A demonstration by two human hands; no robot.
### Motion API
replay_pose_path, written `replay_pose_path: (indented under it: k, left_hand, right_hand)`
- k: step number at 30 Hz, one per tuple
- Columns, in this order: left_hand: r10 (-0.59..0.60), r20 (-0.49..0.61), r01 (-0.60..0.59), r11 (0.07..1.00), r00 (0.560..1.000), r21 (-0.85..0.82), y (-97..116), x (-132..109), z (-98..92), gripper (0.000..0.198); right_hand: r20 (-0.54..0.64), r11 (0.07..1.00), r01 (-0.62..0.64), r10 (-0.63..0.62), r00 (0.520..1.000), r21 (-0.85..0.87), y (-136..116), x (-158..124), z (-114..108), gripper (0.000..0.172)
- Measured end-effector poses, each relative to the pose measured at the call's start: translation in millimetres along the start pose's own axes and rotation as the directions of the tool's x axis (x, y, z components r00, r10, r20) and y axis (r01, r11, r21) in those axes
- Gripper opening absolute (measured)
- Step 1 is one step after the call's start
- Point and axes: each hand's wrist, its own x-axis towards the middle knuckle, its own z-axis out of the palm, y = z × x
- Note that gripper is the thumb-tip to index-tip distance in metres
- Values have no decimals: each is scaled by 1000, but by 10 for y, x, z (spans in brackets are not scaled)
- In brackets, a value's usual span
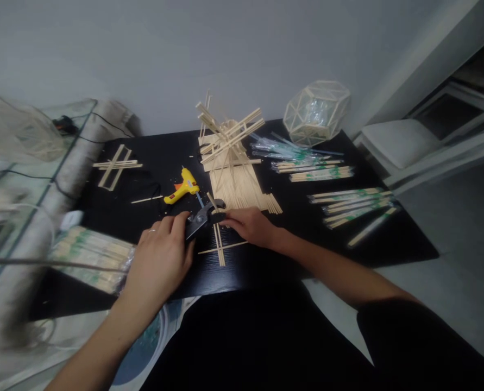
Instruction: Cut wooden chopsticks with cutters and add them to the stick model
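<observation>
My left hand (160, 250) is closed around the handles of dark pliers (201, 220), their jaws pointing right and away from me. A thin wooden stick (211, 200) sticks up at the jaws. The fingers of my right hand (247, 224) are pinched together right by the jaws, at the stick; they partly hide its lower part. Under my hands, several sticks (220, 252) lie side by side, crossing one thin stick (237, 247) near the table's front. A yellow glue gun (182, 187) with a bluish glue stick in it lies just beyond the pliers.
Beyond my hands, a pile of loose sticks (237, 187) and crossed stick frames (233, 136) cover the black table (266, 266). Wrapped stick bundles (356, 203) lie right, more packets (95, 252) left. A faceted stick lantern (318, 111) stands back right; a crossed frame (117, 165) lies left.
</observation>
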Motion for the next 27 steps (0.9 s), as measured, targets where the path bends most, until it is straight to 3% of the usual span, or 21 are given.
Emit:
replay_pose_path:
  k: [7, 20, 27]
  left_hand:
    - [18, 10, -18, 997, 1000, 69, 152, 65, -63, 44]
    - [48, 67, -55, 992, 997, 116, 114, 80, -42, 23]
    - [27, 126, -45, 989, 992, 142, 64, 37, -58, 29]
  right_hand:
    - [-42, 998, -2, -1, 999, -64, 65, -20, 69, 20]
    - [-10, 994, 8, -9, 1000, -106, 61, -12, 63, 20]
    - [36, 991, 26, -21, 999, -134, 16, -7, 55, 26]
